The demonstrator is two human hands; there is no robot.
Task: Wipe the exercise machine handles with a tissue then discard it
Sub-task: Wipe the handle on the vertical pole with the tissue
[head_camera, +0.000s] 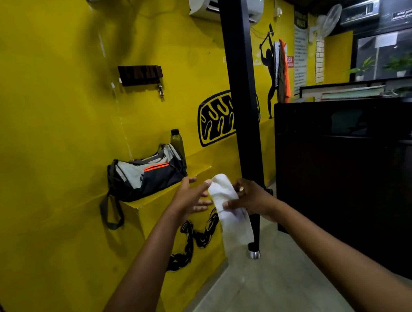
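Note:
A white tissue (231, 212) hangs in front of me at mid frame, long and crumpled. My right hand (250, 197) grips it near its middle, fingers curled round it. My left hand (192, 197) is beside its upper end with fingers spread; the thumb touches the tissue's top edge. A black upright bar of the exercise machine (243, 82) stands just behind both hands and runs down to a chrome foot (254, 253). No machine handle is plainly in view.
A yellow ledge (167, 189) juts from the yellow wall at left and carries a grey and black sports bag (145, 173) and a dark bottle (176, 140). A tall black counter (364, 171) fills the right. Pale floor (249, 297) lies between them.

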